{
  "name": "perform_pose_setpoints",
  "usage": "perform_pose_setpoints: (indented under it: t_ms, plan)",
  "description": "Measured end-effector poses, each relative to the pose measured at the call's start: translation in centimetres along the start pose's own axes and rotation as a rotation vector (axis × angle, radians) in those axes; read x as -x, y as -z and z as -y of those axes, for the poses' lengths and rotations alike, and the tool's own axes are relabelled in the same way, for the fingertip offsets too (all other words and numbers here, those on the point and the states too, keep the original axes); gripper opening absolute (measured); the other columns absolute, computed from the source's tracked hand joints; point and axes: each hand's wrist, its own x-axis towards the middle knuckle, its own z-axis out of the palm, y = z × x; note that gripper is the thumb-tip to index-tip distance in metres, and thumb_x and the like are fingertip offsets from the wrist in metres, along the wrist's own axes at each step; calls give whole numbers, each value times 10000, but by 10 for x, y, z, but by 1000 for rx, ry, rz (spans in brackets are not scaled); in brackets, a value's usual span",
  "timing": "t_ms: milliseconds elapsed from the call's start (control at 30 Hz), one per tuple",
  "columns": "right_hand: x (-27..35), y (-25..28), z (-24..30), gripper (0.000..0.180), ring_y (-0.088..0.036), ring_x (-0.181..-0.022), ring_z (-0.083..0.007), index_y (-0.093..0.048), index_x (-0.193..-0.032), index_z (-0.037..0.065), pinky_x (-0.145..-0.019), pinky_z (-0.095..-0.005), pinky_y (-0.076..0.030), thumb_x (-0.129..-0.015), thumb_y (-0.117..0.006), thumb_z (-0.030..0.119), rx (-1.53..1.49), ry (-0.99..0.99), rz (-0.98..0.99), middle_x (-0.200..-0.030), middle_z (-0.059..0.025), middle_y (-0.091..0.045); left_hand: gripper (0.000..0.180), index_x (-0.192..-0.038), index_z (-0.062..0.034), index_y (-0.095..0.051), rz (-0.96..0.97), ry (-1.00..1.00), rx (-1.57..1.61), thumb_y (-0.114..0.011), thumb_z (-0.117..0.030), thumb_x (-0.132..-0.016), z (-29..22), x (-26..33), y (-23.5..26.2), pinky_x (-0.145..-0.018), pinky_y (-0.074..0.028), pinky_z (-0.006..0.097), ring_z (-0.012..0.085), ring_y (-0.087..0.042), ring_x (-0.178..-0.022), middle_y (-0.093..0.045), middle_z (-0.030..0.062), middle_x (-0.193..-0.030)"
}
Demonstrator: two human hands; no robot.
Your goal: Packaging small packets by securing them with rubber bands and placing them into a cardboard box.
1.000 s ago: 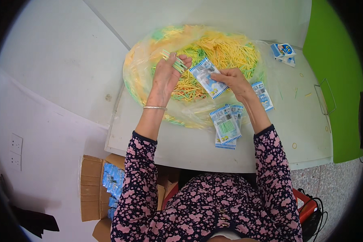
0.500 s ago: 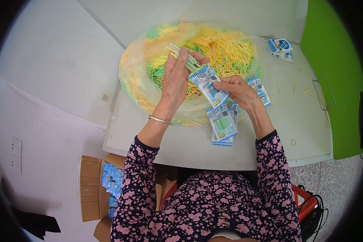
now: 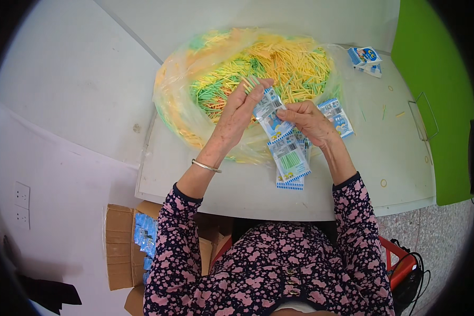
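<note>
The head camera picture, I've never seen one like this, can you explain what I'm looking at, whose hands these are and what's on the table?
A camera worn on a person's head looks straight down, so the arms in flowered sleeves coming from the lower edge are the wearer's own. The wide lens bends straight edges near the rim. The left hand pinches a small bunch of thin sticks. The right hand holds a small blue and white packet up against it. On the grey table lies a clear plastic bag spread open, full of yellow, green and orange sticks. Nearer the person is a little pile of packets, with more packets at the far right corner. A cardboard box stands on the floor at the left.
</note>
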Motion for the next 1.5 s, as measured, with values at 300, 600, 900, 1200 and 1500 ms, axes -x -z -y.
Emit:
perform_pose_setpoints:
  t_ms: [300,600,900,1200,1500]
  plan:
    - [-2,-3,1,221,-548,-757,-43,-646,-988,6,-684,-198,-426,-843,-633,173,32,51,-31,-896,-10,-647,261,-1099,-14,-532,60,29,-349,-566,-165,-888,-11,-2,7,-799,-432,231,78,-517,-916,-575,38,-1051]
    - [-4,-7,1,264,-572,-719,-47,-671,-926,14,-648,-201,-447,-781,-698,233,205,-14,10,-797,-13,-652,286,-1105,-40,-529,68,-43,-136,-607,-91,-835,-14,-7,5,-710,-448,211,65,-550,-848,-612,22,-964]
    - [18,20,15,198,-582,-691,-72,-680,-873,19,-633,-230,-452,-822,-651,208,220,177,-158,-789,-29,-660,195,-1024,-35,-596,-22,106,-124,-595,-131,-854,33,-24,74,-712,-476,236,108,-596,-827,-633,54,-864]
    - [15,18,13,184,-569,-702,-78,-681,-896,15,-639,-239,-439,-794,-684,168,213,186,-248,-815,-33,-662,135,-730,-25,-603,196,-209,-1177,-606,-160,-734,88,-16,78,-635,-458,427,328,-571,-717,-570,156,-711]
    - [10,11,2,200,-589,-727,-82,-676,-907,35,-646,-246,-472,-800,-683,204,140,133,-149,-837,-28,-667,127,-763,-2,-587,119,-193,-1197,-577,-125,-734,98,-22,73,-581,-444,407,337,-571,-651,-579,169,-701]
